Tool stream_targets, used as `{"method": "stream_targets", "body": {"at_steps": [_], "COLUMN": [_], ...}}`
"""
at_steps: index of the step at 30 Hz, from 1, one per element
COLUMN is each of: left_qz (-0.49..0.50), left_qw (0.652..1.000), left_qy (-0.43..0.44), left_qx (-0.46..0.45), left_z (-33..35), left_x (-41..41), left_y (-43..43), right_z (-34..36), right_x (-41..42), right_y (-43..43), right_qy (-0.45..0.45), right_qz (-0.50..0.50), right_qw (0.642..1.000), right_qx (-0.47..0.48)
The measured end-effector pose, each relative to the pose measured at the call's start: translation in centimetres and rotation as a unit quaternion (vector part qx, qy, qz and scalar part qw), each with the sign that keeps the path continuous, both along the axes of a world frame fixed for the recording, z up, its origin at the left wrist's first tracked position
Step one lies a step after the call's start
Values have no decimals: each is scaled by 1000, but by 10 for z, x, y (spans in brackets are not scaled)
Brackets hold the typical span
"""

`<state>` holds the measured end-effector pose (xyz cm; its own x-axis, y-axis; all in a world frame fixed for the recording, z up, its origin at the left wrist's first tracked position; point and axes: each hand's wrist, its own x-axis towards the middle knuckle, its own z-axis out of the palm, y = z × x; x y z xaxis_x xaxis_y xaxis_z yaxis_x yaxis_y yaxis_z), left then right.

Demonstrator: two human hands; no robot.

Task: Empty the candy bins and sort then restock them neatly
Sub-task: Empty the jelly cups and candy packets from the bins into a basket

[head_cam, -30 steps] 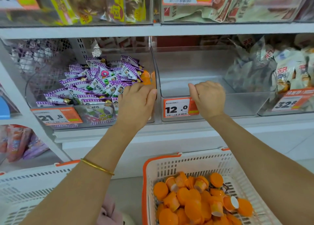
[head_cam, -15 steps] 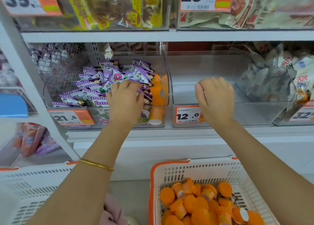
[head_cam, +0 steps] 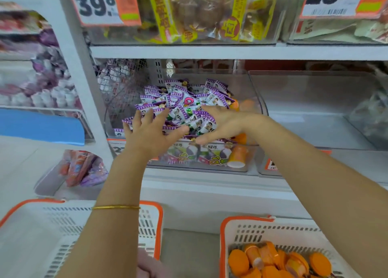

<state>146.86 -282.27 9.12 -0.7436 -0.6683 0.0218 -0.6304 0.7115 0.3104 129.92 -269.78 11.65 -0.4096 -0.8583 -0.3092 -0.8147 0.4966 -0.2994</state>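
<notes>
Left hand (head_cam: 151, 134), fingers spread and relaxed, rested on the purple candy packets (head_cam: 184, 101) heaped in the clear bin (head_cam: 255, 92). Right hand (head_cam: 224, 126), fingers straight, lay against the heap's right side, grasping nothing. Orange cups (head_cam: 273, 263) filled the right basket (head_cam: 224, 235) below.

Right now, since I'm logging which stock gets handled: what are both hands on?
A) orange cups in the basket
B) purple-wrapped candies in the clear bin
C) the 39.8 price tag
B: the left hand and right hand both lie spread on the purple-wrapped candies piled in the clear bin.
</notes>
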Motion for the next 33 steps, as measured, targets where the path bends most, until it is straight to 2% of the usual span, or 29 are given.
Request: {"method": "stream_targets", "body": {"at_steps": [8,13,17,25,27,30,33], "left_qz": [-41,-85,-106,-121,-128,-122,-111], "left_qw": [994,992,989,982,980,980,981], "left_qy": [-97,-93,-101,-75,-98,-119,-129], "left_qx": [9,2,34,126,117,105,92], "left_z": [9,4,10,17,19,20,17], "left_x": [-19,-30,-25,-21,-20,-23,-27], "left_y": [-32,-38,-41,-50,-51,-51,-48], "right_z": [-21,-32,-33,-30,-32,-34,-32], "right_x": [9,16,18,8,6,8,11], "right_y": [-10,-10,-7,4,7,9,9], "right_qy": [67,145,112,-24,-36,-69,-45], "right_qz": [-89,-143,-158,-88,-77,-116,-144], "right_qw": [980,965,959,980,977,957,960], "right_qx": [-163,-163,-208,-176,-195,-256,-235]}}
